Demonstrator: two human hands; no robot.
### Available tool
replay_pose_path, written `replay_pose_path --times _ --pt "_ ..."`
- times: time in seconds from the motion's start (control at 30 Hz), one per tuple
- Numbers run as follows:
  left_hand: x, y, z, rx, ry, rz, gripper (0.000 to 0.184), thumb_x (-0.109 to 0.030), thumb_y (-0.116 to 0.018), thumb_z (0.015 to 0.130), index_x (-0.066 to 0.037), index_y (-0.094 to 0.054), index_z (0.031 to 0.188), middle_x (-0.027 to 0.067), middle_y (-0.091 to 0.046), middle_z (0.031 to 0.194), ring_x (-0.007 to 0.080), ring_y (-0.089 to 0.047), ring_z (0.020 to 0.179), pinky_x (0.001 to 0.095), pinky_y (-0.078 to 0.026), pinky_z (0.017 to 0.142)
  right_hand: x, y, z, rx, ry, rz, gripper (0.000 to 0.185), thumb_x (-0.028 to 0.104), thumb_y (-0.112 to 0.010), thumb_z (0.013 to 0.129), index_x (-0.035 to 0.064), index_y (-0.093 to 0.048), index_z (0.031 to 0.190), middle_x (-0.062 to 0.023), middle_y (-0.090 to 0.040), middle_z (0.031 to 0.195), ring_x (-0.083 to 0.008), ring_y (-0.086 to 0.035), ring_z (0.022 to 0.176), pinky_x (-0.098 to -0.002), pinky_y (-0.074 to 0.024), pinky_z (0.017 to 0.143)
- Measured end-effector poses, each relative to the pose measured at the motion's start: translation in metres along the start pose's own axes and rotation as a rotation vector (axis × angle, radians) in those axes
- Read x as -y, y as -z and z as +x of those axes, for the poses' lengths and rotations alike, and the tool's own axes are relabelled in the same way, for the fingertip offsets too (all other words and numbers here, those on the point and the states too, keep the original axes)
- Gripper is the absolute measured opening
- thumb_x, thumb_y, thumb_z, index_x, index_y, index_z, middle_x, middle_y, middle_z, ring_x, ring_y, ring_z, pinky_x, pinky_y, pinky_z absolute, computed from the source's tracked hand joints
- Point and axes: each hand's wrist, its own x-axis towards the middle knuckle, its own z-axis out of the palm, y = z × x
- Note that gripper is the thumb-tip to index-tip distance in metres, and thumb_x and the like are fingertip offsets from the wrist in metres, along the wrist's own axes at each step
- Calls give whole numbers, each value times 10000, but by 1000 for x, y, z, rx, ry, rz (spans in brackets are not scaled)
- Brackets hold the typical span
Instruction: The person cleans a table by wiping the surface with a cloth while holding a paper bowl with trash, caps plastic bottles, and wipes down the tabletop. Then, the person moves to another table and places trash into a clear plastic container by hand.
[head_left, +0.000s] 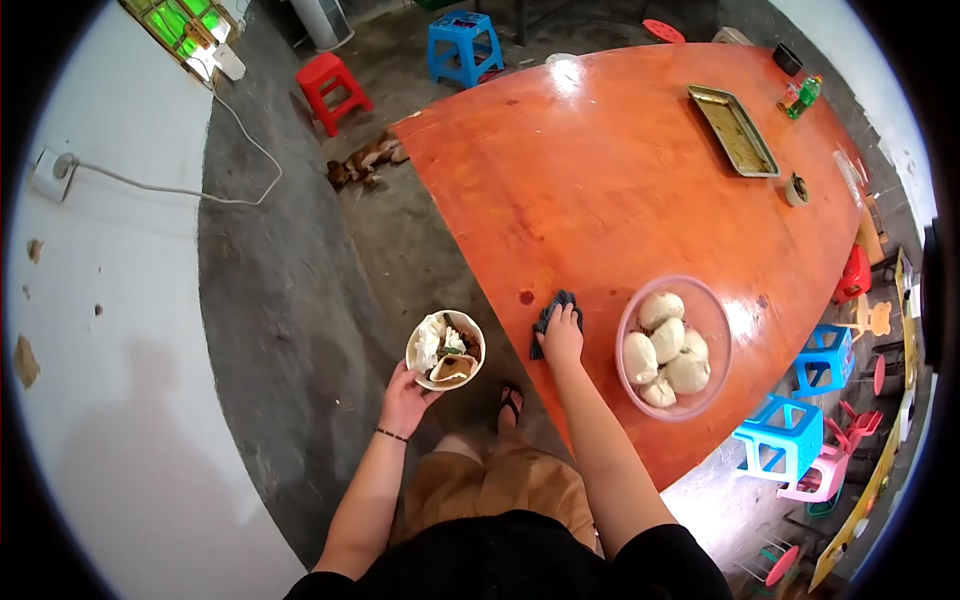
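Observation:
My left hand grips the side of a white paper bowl, held over the floor just off the table's edge. Crumpled white tissues and brown scraps fill the bowl. On the orange table, my right hand presses down on a dark grey cloth near the left edge, its fingers over the fabric. To the right of that hand stands a clear pinkish plastic bowl holding several white steamed buns.
A metal tray, a small cup and a green bottle stand at the table's far right. A red stool and a blue stool are beyond it. A brown animal lies on the floor. More stools crowd the right side.

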Motion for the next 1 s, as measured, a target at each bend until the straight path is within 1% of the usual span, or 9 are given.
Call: replay_pose_path --times 0.07,0.17,0.27,0.37,0.47,0.6,0.7,0.83,1.0 --pt "-18 6 18 -2 9 12 455 -216 -509 913 -133 -422 1352 53 -536 1300 217 -540 1179 437 -500 932 17 4 29 11 -8 -20 841 360 -767 781 -37 -363 1402 -262 -367 1455 -360 -431 1305 -346 -413 1047" --pt "-49 11 50 -20 20 17 449 -214 -512 913 -128 -427 1345 62 -532 1302 217 -539 1179 435 -505 924 42 17 69 68 -33 -25 829 334 -751 804 -33 -344 1426 -242 -328 1492 -362 -378 1352 -343 -461 1015" --pt "-78 21 95 -6 37 1 448 -209 -514 912 -125 -429 1344 67 -526 1302 220 -537 1180 440 -506 925 59 16 108 53 -43 -24 817 344 -741 814 -30 -347 1424 -238 -318 1500 -352 -366 1362 -341 -445 1032" --pt "-120 22 150 38 80 -1 433 -202 -514 913 -124 -437 1332 68 -523 1294 221 -533 1179 453 -501 936 78 18 151 0 -92 -21 846 365 -757 795 -8 -339 1429 -225 -355 1481 -337 -434 1310 -356 -421 1045" --pt "-170 11 207 77 128 28 418 -197 -509 916 -114 -441 1320 73 -527 1285 220 -542 1165 451 -505 932 95 25 194 25 -216 -11 847 366 -756 793 -1 -338 1431 -229 -352 1483 -344 -435 1314 -367 -437 1033" --pt "-235 0 273 188 162 105 459 -191 -500 914 -95 -414 1355 84 -530 1288 226 -562 1145 449 -508 946 114 46 243 45 -361 21 853 390 -753 786 9 -346 1432 -231 -344 1491 -345 -429 1325 -383 -448 1024" --pt "-274 -10 314 243 188 137 449 -188 -498 913 -87 -417 1344 84 -528 1298 223 -559 1162 446 -507 950 122 56 267 32 -460 90 807 375 -732 810 -18 -372 1416 -240 -350 1485 -350 -407 1337 -370 -426 1046" --pt "-311 -24 365 257 226 167 461 -178 -491 913 -81 -401 1355 86 -523 1315 223 -546 1197 442 -503 954 124 52 292 -14 -545 80 825 404 -737 794 4 -380 1421 -238 -358 1486 -342 -431 1325 -382 -440 1030" --pt "-340 -42 434 312 277 202 473 -174 -492 914 -76 -382 1363 108 -501 1338 252 -534 1213 461 -499 955 123 55 331 -86 -630 81 812 405 -744 783 6 -408 1405 -234 -395 1462 -339 -443 1315 -385 -445 1022"
